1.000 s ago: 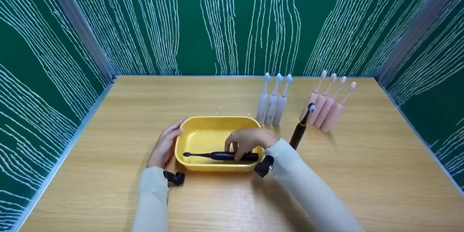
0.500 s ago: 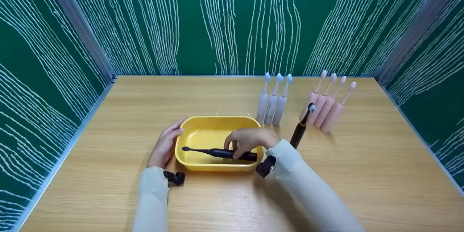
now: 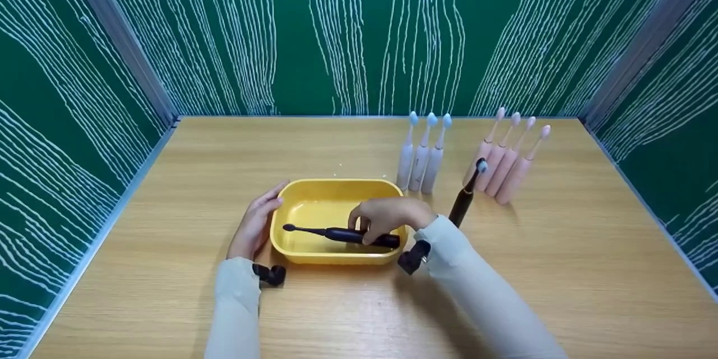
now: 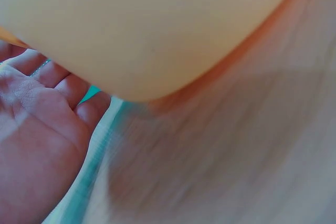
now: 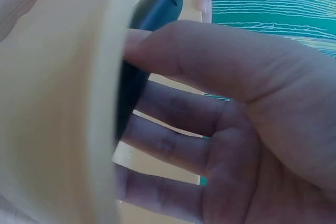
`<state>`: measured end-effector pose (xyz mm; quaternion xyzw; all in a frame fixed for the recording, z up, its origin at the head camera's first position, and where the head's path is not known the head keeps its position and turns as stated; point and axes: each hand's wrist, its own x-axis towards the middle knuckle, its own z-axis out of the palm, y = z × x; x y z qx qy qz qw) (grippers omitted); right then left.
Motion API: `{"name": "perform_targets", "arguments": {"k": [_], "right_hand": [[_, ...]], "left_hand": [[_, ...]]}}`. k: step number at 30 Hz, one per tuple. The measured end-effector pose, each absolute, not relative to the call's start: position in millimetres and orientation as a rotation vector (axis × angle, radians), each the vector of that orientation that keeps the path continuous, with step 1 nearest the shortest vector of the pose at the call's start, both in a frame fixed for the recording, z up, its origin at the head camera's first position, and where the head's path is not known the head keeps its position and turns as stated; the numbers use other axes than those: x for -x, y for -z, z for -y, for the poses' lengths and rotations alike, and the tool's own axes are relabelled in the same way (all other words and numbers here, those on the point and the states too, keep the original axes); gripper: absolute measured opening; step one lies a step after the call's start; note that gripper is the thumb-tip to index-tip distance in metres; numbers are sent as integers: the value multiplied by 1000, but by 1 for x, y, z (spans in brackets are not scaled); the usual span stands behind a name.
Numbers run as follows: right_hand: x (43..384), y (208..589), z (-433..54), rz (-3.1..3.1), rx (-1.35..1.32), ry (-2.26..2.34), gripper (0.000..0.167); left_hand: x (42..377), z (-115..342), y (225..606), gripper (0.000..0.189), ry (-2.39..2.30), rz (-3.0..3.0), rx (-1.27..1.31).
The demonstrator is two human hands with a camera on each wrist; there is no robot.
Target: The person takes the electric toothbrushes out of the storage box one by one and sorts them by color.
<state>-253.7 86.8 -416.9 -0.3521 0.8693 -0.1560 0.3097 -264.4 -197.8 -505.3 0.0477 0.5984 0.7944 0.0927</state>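
My right hand [image 3: 384, 219] reaches into the yellow plastic tub [image 3: 331, 258] and pinches the handle of a black electric toothbrush [image 3: 342, 235] between thumb and fingers. The brush lies lengthwise within the tub, its head pointing left. In the right wrist view the tub's near wall hides part of the dark handle [image 5: 157, 6]. At the tub's left end rests my left hand [image 3: 255, 224], fingers lying along the outside of the wall. The left wrist view shows its relaxed fingers [image 4: 71, 87] against the pale side of the tub [image 4: 147, 35].
Behind the tub's right corner stand three white electric toothbrushes with blue heads [image 3: 419, 165]. Several pink ones [image 3: 499, 171] stand farther right, with another black toothbrush [image 3: 463, 205] upright in front of them. Small white specks [image 3: 339, 165] lie behind the tub. Green walls [image 3: 336, 33] enclose the table.
The head end of the held black toothbrush has risen slightly, so it now slants in the tub. My right wrist has shifted a little to the right; my left hand has stayed in place.
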Motion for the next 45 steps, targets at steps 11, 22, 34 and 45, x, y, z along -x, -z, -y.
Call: {"name": "perform_targets", "arguments": {"k": [11,22,34,45], "right_hand": [[252,410,-91,-2380,839,482,34],[251,414,-97,-2454,950,473,34],[249,413,-103,-2496,875,566,38],[243,415,-116,-2585,1000,708,39]], "left_hand": [[265,198,505,52,-2362,-1779,-122],[264,199,506,52,-2344,-1774,-142],[264,199,504,52,-2356,-1730,-136],[263,198,505,53,-2356,-1751,-160]]}}
